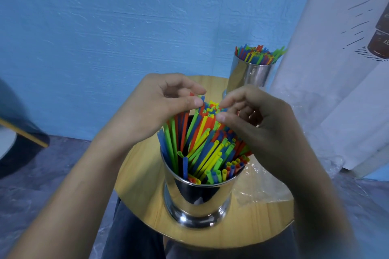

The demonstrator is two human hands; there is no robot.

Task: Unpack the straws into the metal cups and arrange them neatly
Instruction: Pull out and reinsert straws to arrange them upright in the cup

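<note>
Head — left hand [155, 103], right hand [252, 115] pinch straws [202, 141] in cup [197, 197].

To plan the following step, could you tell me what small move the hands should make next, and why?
Probably ease the pinched tips apart and let those straws settle evenly into the near cup. The left hand and right hand both pinch the tops of a bunch that leans across the cup, while the other straws fan out unevenly.

Light is dim, with a cool blue cast and soft, weak shadows. Bright reflections streak the near metal cup [197, 197]. Wide-angle distortion bends the edges; the forearms [69, 185] and the dark object [19, 132] at left look smeared, while the central straws [202, 143] are sharp.
</note>
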